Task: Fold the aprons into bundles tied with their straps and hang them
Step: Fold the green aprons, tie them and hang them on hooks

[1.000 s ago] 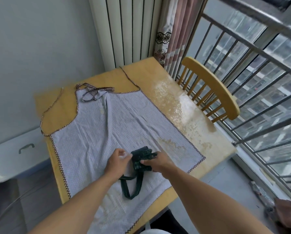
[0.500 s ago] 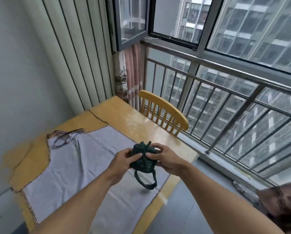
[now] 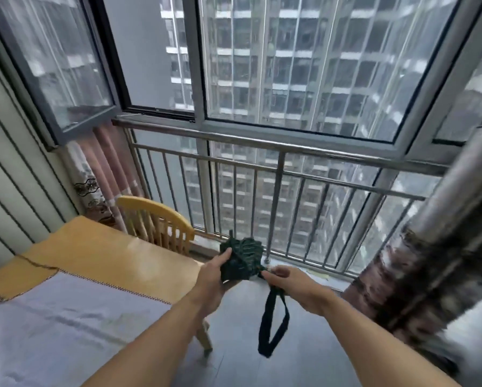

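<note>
The left hand is cradling the green bundle off the surface, while the right hand is pinching its strap, likely freeing the loop for hanging.

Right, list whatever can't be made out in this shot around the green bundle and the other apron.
- Head view: the knot on the green apron bundle, hidden by folds and the left hand.
- Right hand grip on the strap loop: fingertips curl out of sight.
- Light apron on the table: cut off by the left and bottom edges.
- Hanging spot: none identifiable.
</note>
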A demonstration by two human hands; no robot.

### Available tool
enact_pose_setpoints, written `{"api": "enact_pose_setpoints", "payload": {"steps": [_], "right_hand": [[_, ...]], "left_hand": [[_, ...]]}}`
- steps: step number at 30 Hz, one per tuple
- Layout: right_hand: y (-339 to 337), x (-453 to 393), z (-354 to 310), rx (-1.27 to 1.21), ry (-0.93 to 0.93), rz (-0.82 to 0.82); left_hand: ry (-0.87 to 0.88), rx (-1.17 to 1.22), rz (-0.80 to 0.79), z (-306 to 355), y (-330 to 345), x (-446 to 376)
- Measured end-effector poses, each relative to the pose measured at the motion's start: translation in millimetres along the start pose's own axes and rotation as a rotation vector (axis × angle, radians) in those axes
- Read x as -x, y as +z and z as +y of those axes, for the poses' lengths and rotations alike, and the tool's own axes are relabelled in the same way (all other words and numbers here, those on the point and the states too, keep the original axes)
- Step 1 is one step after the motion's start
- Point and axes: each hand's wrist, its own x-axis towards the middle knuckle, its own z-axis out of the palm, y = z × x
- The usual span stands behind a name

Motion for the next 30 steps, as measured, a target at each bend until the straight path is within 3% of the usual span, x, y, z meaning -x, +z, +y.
{"api": "enact_pose_setpoints", "payload": {"steps": [8,13,15,18,23,25,28,30], "right_hand": [[-211.3,94.6,23.4,0.175,0.105,0.258],[-281.6,125.4,32.4,0.395,0.041,0.332],[-297.9,123.7,37.6,0.459,0.016,0.378],[-311.9,111.9,37.0,0.338,-0.062,0.535],[-353.9,86.9,50.3,0.295,-0.059,0.688],[-376.4,84.3,57.9,0.315,-0.033,0.718],[-399.7,86.6,63.4,0.176,-0.016,0.728],[-420.9,90.1,68.3,-0.03,-0.023,0.729]], "left_hand": [[-0.094,0.075,-0.063,-36.5,176.3,-36.3],[-0.213,0.094,-0.166,-43.3,267.3,-60.7],[-0.252,0.024,-0.24,-46.7,302.6,-70.5],[-0.297,-0.106,-0.4,-54.2,351.7,-77.9],[-0.321,-0.258,-0.52,-62.0,411.9,-108.8],[-0.341,-0.432,-0.563,-65.8,433.1,-127.1],[-0.317,-0.729,-0.582,-68.5,464.4,-138.6],[-0.16,-0.881,-0.577,-69.7,491.4,-140.2]]}}
